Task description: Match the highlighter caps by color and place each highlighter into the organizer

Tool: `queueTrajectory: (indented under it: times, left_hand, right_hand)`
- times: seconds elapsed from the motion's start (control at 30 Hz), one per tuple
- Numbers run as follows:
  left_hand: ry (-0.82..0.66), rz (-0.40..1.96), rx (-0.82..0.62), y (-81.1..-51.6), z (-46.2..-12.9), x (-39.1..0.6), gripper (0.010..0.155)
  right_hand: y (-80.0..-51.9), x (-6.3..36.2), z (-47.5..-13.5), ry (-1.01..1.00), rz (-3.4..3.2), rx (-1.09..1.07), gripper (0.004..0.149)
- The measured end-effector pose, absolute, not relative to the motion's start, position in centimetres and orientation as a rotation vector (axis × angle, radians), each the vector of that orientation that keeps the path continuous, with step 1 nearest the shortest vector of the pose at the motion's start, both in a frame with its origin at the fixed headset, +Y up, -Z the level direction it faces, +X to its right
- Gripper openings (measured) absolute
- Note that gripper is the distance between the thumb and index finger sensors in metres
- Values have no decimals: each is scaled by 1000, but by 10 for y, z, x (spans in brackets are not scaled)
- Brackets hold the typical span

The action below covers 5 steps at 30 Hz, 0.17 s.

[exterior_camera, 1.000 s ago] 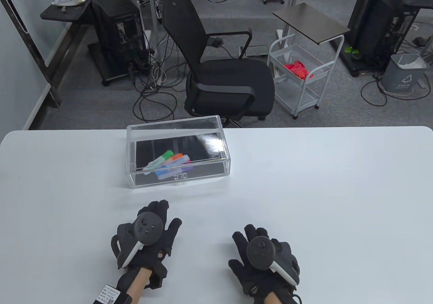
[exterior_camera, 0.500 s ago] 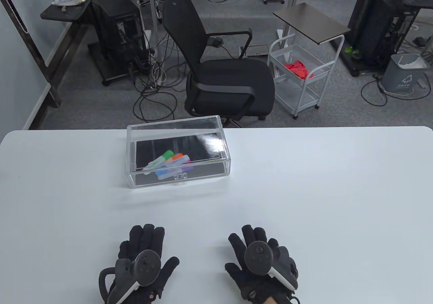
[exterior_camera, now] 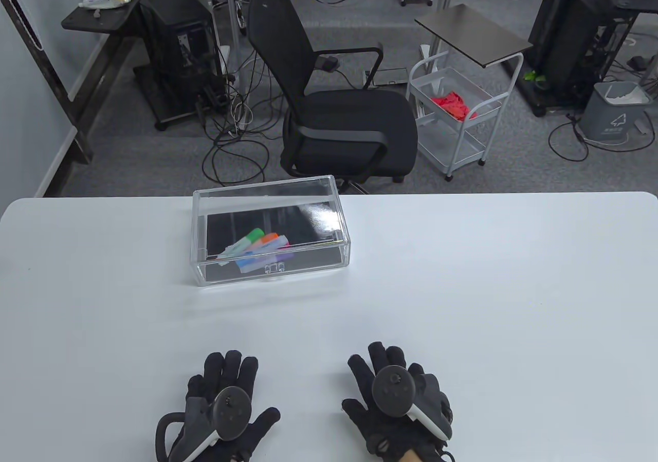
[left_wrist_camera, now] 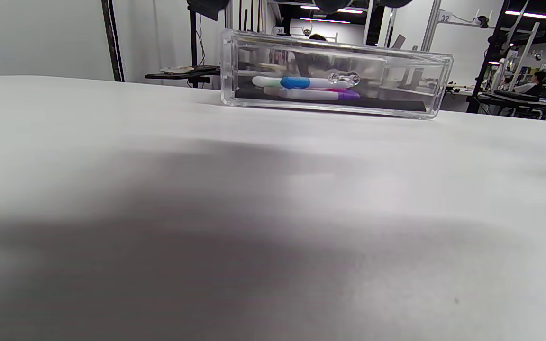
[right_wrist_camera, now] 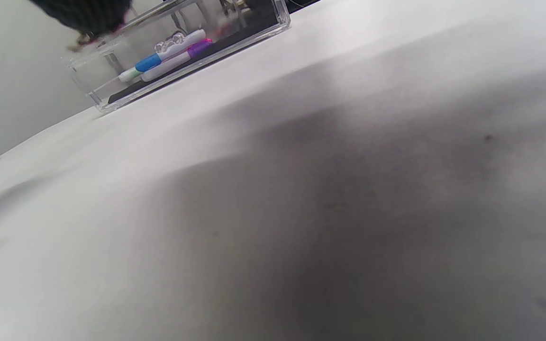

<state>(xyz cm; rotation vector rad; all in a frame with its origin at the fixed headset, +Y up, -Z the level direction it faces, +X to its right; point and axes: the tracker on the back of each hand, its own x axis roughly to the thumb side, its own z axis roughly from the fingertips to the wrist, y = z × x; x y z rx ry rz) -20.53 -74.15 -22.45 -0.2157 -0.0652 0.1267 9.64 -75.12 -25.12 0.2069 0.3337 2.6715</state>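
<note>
A clear plastic organizer [exterior_camera: 329, 184] [left_wrist_camera: 439, 85] [right_wrist_camera: 280, 16] stands at the table's far middle. Several capped highlighters [exterior_camera: 257, 248] lie inside it, with green, orange, blue and purple caps; the blue-capped one [left_wrist_camera: 295, 83] [right_wrist_camera: 149, 62] and the purple-capped one [left_wrist_camera: 348, 94] [right_wrist_camera: 199, 48] show through its wall. My left hand [exterior_camera: 226, 380] lies flat on the table near the front edge, fingers straight, holding nothing. My right hand [exterior_camera: 383, 367] lies flat beside it, also holding nothing. Both are well short of the organizer.
The white table [exterior_camera: 488, 287] stretches wide to the right and left of the organizer. Behind its far edge stand a black office chair [exterior_camera: 339, 117] and a white wire cart [exterior_camera: 457, 117].
My left hand drew back from mid-table toward the front edge and flattened out. The right hand shifted only slightly back. The organizer and highlighters stayed put.
</note>
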Motion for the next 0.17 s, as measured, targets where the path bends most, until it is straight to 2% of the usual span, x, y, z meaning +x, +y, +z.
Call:
queueTrajectory:
  times: [0.17]
  left_hand:
    - [-55, 128, -227, -743, -225, -207, 94]
  right_hand:
    - [-754, 96, -253, 353, 2673, 201, 74]
